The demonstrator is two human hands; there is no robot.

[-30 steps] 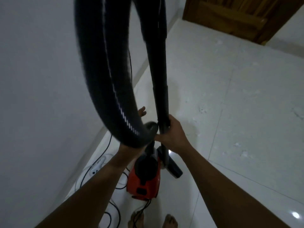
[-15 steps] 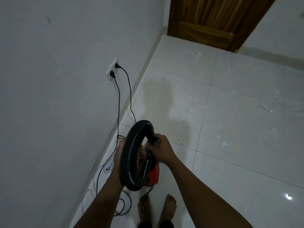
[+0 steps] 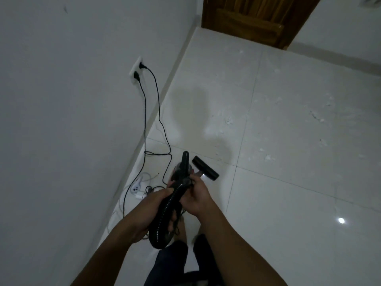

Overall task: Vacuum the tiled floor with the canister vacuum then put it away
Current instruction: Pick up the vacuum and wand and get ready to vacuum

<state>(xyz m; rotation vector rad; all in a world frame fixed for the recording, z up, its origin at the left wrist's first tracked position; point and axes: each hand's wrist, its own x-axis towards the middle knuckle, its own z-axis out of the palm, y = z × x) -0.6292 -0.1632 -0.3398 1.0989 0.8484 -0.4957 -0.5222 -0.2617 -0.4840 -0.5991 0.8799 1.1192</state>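
Note:
A black ribbed vacuum hose (image 3: 165, 215) loops between my hands at waist height. My left hand (image 3: 152, 209) grips the hose loop from the left. My right hand (image 3: 195, 198) is closed on the hose's upper end near the wand. Below them the canister vacuum (image 3: 183, 166) sits on the pale tiled floor (image 3: 288, 162), mostly hidden by hose and hands; its black handle points up. The black floor nozzle (image 3: 205, 168) lies on the tiles just right of the canister.
A white wall runs along the left, with a socket (image 3: 137, 72) holding two black plugs. Their cords (image 3: 147, 120) trail down to a white power strip (image 3: 137, 185) and tangled cable by the skirting. A wooden door (image 3: 253, 19) stands at the far end. White crumbs dot the tiles.
The hose loop and wand came down from right in front of the camera to waist height. The nozzle now lies on the floor beside the canister.

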